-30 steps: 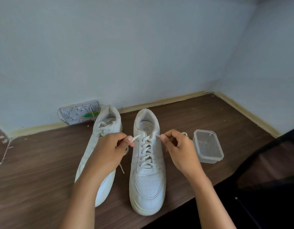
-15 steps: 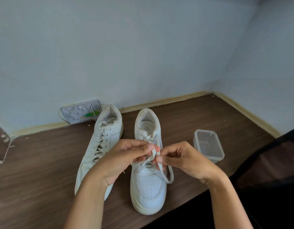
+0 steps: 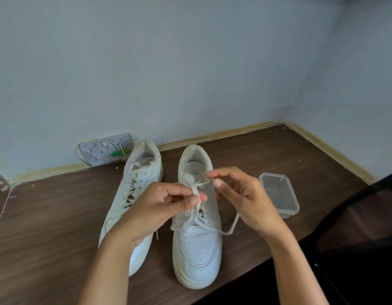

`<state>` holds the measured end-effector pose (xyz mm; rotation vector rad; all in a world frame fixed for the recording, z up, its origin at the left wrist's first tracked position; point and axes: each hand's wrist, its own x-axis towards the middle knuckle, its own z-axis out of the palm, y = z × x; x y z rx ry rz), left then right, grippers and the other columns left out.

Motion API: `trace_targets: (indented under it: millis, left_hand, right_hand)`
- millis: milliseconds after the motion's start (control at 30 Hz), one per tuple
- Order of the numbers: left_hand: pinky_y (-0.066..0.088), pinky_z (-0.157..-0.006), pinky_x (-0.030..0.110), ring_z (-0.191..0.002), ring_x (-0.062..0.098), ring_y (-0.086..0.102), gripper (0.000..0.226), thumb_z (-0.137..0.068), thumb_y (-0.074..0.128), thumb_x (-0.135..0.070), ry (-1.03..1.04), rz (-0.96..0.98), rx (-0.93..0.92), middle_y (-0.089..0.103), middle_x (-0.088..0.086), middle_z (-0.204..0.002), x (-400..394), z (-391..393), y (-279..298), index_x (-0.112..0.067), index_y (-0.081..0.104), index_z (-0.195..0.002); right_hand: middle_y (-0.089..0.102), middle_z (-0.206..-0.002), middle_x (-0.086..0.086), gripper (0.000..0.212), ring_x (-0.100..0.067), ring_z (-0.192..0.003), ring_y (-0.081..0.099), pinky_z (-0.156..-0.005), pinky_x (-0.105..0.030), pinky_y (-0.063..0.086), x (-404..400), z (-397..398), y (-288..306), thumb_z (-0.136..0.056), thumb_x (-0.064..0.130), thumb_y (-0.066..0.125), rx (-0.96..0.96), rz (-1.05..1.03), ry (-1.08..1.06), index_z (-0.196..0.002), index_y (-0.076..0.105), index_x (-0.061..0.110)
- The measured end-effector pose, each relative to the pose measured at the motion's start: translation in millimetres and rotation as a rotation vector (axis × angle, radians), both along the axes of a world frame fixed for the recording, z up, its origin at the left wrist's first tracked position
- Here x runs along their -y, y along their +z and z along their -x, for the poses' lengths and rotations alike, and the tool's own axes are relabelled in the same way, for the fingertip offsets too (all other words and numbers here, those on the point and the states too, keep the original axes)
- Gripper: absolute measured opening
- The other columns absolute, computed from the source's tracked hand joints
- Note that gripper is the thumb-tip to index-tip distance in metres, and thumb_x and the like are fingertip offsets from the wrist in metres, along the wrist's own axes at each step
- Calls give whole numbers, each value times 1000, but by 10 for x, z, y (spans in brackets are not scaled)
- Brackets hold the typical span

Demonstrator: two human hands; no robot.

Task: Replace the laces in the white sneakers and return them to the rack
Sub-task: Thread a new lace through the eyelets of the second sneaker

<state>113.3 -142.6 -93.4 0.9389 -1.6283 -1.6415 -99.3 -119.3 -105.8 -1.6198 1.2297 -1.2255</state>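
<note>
I see the left shoe (image 3: 133, 194) partly hidden behind my left hand (image 3: 162, 205), which pinches the lace (image 3: 196, 194) over the right shoe (image 3: 197, 245). Both shoes lie on the table (image 3: 47, 227), toes toward me, heels toward the wall. My right hand (image 3: 241, 199) pinches the other lace end; its exact contact is blurred. A clear tub (image 3: 278, 194) stands just right.

Dark wood-grain tabletop (image 3: 47, 227) carried my two white sneakers (image 3: 197, 249) side by side, clear plastic container (image 3: 278, 194) right, grey board (image 3: 104, 148) at the wall.
</note>
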Motion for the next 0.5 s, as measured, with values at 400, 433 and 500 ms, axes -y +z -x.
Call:
trace_targets:
  millis: [400, 433, 500]
  left_hand:
    - [55, -79, 24, -88, 11, 69, 17, -80, 76, -20, 265, 565, 165, 71, -9, -90, 108, 57, -264, -31, 76, -93]
    - [55, -77, 22, -85, 11, 69, 19, -80, 77, -17, 278, 586, 162, 70, -9, -89, 114, 52, -261, -31, 75, -92]
    - [55, -75, 20, -81, 10, 69, 24, -79, 78, -11, 284, 617, 163, 69, -10, -86, 117, 42, -261, -31, 74, -90]
  right_hand:
    - [68, -94, 13, 21, -2, -86, 63, -75, -16, 46, 84, -275, -43, -99, 11, 54, -278, 16, 12, -109, 72, 18]
    - [67, -96, 10, 21, -5, -89, 62, -76, -16, 46, 88, -278, -44, -99, 11, 54, -304, 27, 11, -108, 71, 18]
    - [67, -92, 6, 19, -10, -85, 63, -73, -19, 48, 87, -281, -36, -98, 11, 55, -323, 23, 14, -104, 72, 16]
